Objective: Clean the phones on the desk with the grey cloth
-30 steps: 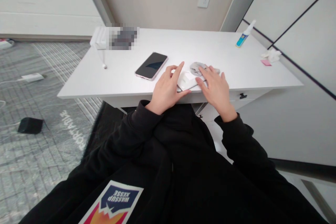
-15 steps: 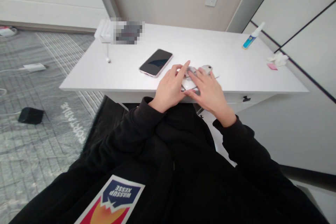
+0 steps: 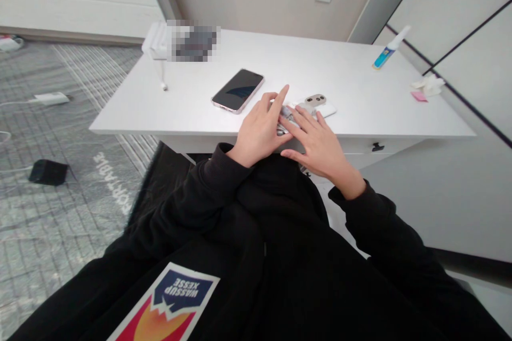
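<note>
A white phone (image 3: 328,110) lies back up at the table's front edge, its beige camera patch showing beyond my hands. Crumpled, clear-greyish film or wrapping (image 3: 287,113) lies on it between my fingers; its exact kind cannot be made out. My left hand (image 3: 258,130) is curled around the phone's near left end, thumb along the front and index finger raised. Spread over the phone and the film are the fingers of my right hand (image 3: 320,144), its thumb held apart. Left of them rests a second phone (image 3: 239,90), dark screen up, in a clear case.
The white table (image 3: 192,112) has a drawer with a black knob (image 3: 377,147). A blue-and-white tube (image 3: 386,57) and crumpled tissue with a pink scrap (image 3: 419,96) lie at right. A white cable (image 3: 163,82) and a blurred-out item (image 3: 196,42) are at left.
My right hand has shifted slightly toward me and its thumb has come away from my left hand. More of the white phone's camera end shows. My left hand stays nearly in place.
</note>
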`<state>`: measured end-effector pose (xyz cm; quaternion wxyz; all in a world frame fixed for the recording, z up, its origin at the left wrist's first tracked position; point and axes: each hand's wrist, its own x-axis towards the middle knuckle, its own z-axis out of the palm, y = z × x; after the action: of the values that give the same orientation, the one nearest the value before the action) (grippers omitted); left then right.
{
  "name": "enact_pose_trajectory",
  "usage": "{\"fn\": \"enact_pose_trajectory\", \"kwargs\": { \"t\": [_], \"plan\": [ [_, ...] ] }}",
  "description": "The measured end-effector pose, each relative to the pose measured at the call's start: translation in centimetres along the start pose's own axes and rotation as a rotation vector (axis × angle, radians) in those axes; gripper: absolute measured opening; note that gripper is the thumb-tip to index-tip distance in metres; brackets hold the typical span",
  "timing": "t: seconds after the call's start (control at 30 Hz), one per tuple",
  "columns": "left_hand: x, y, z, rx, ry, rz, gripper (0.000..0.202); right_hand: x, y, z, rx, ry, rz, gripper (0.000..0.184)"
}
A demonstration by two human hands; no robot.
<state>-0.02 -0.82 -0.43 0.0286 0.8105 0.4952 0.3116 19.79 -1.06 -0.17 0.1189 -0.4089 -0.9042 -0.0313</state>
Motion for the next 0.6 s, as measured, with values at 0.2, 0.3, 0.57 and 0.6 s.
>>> {"fn": "enact_pose_trajectory", "kwargs": {
  "t": [0.2, 0.3, 0.57, 0.6],
  "plan": [
    [0.0, -0.1, 0.1, 0.015, 0.017, 0.009, 0.091, -0.7, 1.4, -0.5, -0.053, 0.099, 0.262, 0.084],
    [0.0, 0.0, 0.0, 0.008, -0.003, 0.011, 0.081, -0.8, 0.2, -0.7, 0.009, -0.003, 0.012, 0.086],
    [0.0, -0.1, 0.0, 0.021, 0.0, 0.017, 0.086, -0.7, 1.3, -0.6, -0.058, 0.072, 0.208, 0.083],
    [0.0, -0.1, 0.0, 0.017, -0.009, 0.018, 0.083, -0.7, 0.8, -0.6, -0.053, 0.04, 0.117, 0.085]
  ]
}}
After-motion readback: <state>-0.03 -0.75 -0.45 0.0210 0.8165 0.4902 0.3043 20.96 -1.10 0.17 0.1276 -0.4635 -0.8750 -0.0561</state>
